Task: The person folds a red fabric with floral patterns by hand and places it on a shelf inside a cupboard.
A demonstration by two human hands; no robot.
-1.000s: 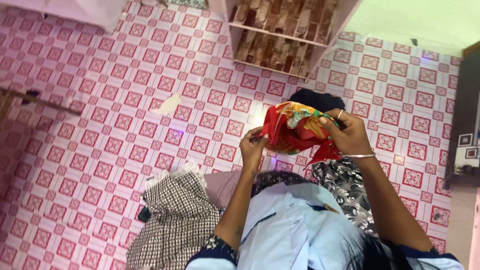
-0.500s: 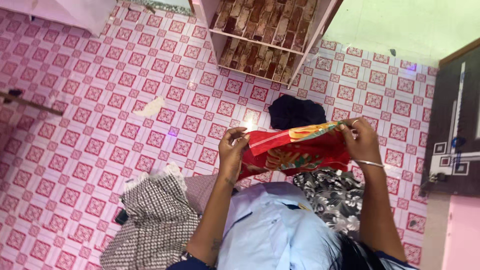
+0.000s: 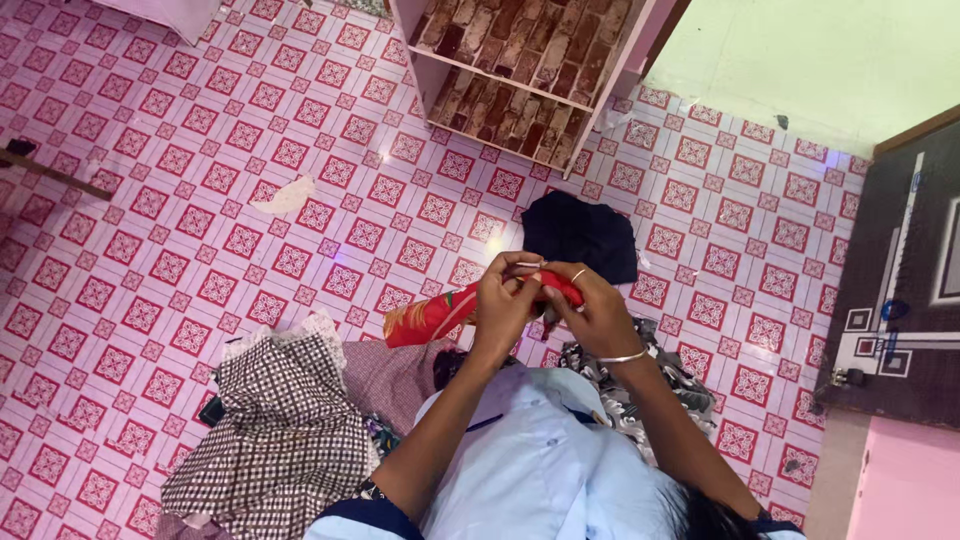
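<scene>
Hands meet right in the middle of the head view, both clamped on a red patterned cloth [image 3: 440,312] that's been gathered into a long bundle. Left hand [image 3: 507,300] has its fingers curled tight around the cloth near its right end, and the right hand [image 3: 592,312] pinches that same end from the other side, so the two hands are touching each other. There's a thin bangle [image 3: 622,357] on the right wrist and a ring on one finger. The rest of the bundle sticks out to the left of the hands, held up above the floor.

Floor is pink and white patterned tiles [image 3: 200,150]. Just beyond the hands a dark navy garment [image 3: 585,235] lies crumpled on the tiles. Down at lower left there's a brown checked cloth [image 3: 275,430] with a lacy white edge, and a black-and-white printed fabric [image 3: 670,375] peeks out beneath the right forearm. A white shelf unit [image 3: 520,60] with a brick-pattern backing sits at the top, and a small white scrap [image 3: 285,197] lies off to the left, well apart from everything.
</scene>
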